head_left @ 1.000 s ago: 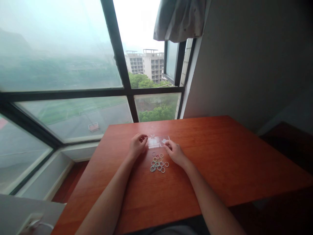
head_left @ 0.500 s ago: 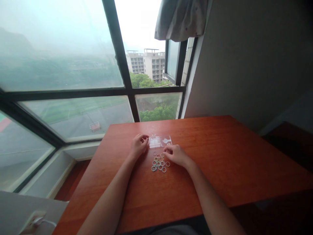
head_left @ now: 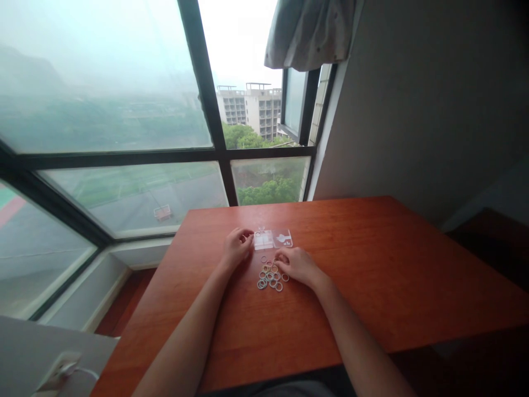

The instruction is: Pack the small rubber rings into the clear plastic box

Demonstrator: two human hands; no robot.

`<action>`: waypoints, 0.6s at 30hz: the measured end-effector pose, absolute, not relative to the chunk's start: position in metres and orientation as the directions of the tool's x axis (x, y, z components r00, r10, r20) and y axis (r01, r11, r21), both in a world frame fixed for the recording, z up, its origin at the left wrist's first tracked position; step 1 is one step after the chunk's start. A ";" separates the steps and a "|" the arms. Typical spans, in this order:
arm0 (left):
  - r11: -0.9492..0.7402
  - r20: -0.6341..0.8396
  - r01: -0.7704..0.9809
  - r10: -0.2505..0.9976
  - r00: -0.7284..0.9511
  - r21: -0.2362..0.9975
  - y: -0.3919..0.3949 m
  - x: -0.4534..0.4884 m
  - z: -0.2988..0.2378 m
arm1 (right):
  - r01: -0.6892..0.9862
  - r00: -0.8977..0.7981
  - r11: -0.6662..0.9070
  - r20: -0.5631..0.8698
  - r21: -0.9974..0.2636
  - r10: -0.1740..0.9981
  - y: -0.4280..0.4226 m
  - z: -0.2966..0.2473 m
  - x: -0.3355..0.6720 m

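A small clear plastic box (head_left: 263, 241) lies on the table, its transparent lid (head_left: 283, 238) folded out flat to the right. White printing shows on the lid. At the box's left edge, my left hand (head_left: 238, 246) has its fingers curled, the fingertips against the box. Just in front of the box is a loose pile of small pale rings (head_left: 270, 277), mostly grey-green, with some pinkish and yellowish ones. My right hand (head_left: 298, 266) reaches over the pile's upper right side. Its thumb and fingers are pinched on one ring, which they partly cover.
The reddish-brown wooden table (head_left: 372, 275) stretches far to the right. Dark-framed windows (head_left: 264, 153) rise behind and left of it, with a curtain (head_left: 311, 36) above. A grey wall (head_left: 413, 110) stands at the right. A socket with a plug (head_left: 61, 370) is at lower left.
My right hand's fingers have closed over a ring at the top right of the pile. My left hand stays by the box. The whole view has shifted slightly.
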State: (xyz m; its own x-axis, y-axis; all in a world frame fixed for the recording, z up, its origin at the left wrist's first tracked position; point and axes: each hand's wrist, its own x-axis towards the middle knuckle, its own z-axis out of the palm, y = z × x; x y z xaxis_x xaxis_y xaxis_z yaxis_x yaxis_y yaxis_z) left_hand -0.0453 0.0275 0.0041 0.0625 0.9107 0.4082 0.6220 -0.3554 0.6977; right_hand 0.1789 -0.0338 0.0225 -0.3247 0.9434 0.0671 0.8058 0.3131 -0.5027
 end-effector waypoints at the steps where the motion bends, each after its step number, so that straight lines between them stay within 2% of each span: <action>1: -0.351 0.404 0.623 0.913 0.061 0.699 0.027 -0.045 0.004 | 0.802 -0.327 0.312 0.064 -0.510 0.943 -0.033 0.022 0.179; 18: -0.345 0.391 0.617 0.918 0.064 0.707 0.027 -0.046 0.003 | 0.616 -0.378 0.322 0.090 -0.719 0.922 -0.030 0.019 0.189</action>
State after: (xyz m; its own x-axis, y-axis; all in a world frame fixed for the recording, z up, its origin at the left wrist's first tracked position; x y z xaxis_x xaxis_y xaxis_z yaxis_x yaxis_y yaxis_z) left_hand -0.0457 0.0271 0.0030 0.0640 0.9180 0.3915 0.6173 -0.3446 0.7072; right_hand 0.1890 -0.0301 0.0193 -0.3775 0.9216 0.0900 0.6156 0.3223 -0.7192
